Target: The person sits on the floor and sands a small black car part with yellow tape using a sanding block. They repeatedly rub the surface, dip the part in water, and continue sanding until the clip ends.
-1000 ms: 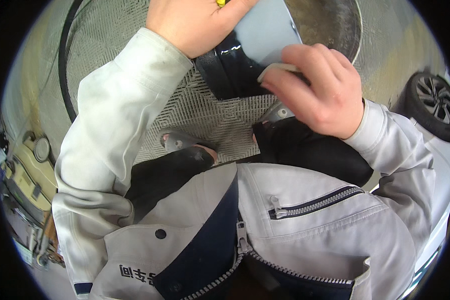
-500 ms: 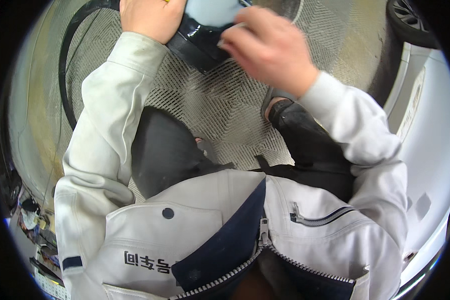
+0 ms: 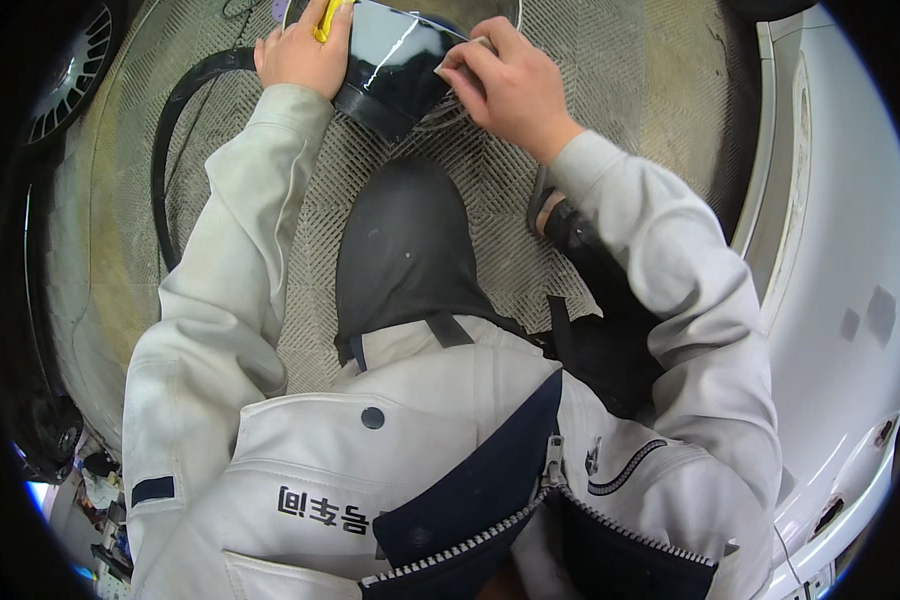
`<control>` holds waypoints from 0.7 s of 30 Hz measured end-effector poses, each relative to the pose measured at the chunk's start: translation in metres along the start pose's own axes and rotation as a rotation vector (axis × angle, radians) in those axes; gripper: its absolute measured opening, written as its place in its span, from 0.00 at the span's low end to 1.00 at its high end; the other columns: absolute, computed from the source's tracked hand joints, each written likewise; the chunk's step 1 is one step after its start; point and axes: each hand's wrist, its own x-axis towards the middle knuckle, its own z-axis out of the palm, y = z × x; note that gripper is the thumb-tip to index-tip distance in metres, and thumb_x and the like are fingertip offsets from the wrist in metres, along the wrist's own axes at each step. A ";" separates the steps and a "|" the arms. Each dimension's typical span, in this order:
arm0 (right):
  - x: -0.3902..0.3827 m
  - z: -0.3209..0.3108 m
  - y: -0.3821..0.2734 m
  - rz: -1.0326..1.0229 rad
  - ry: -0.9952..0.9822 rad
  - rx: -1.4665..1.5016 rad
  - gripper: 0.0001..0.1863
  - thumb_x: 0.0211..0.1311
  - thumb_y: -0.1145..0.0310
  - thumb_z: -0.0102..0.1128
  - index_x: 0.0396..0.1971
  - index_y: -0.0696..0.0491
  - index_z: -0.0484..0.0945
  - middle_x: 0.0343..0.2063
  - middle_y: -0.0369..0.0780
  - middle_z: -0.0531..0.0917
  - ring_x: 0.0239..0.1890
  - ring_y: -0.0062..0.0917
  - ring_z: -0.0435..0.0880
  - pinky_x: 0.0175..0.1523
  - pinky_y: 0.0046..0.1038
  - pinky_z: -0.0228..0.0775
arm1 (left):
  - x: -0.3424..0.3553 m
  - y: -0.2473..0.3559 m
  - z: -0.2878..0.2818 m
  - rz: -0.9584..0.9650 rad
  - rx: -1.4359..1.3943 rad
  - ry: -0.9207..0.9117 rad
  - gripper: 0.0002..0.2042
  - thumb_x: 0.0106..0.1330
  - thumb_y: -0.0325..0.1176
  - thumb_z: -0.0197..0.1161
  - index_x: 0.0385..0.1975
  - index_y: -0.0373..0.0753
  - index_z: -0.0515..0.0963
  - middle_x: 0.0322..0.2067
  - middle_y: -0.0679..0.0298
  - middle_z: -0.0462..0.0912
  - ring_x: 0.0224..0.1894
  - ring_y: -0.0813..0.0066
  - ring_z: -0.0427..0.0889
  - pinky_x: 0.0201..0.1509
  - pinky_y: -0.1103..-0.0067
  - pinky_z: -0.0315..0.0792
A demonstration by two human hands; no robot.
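A glossy black shell-like part (image 3: 398, 68) with a matte black lower rim is at the top middle, bright reflections across its face. It looks like a car mirror cover, though I cannot be sure. My left hand (image 3: 303, 62) grips its left side, and a small yellow piece (image 3: 328, 20) shows by the thumb. At the right edge of the part, my right hand (image 3: 515, 88) is closed in a pinch. A thin pale sliver (image 3: 444, 71) sticks out at its fingertips; its kind is too small to tell.
A thick black hose (image 3: 160, 160) curves over the ribbed floor grating (image 3: 315, 250) on the left. Behind the part shows a round metal rim (image 3: 519, 14). A silver-white car panel (image 3: 840, 260) stands along the right side, and a wheel (image 3: 72, 72) is at the far upper left.
The head view has shifted, so more of the black part and its surroundings show. My knee has come to the middle. My right hand, blurred before, is now sharper and still at the part's edge.
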 end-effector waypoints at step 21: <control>0.026 0.017 0.033 -0.732 -0.190 0.264 0.10 0.64 0.62 0.78 0.40 0.47 0.85 0.50 0.35 0.84 0.48 0.27 0.88 0.49 0.34 0.77 | 0.004 -0.005 0.003 0.062 -0.005 -0.006 0.26 0.90 0.53 0.56 0.81 0.55 0.79 0.54 0.39 0.93 0.57 0.35 0.90 0.67 0.51 0.77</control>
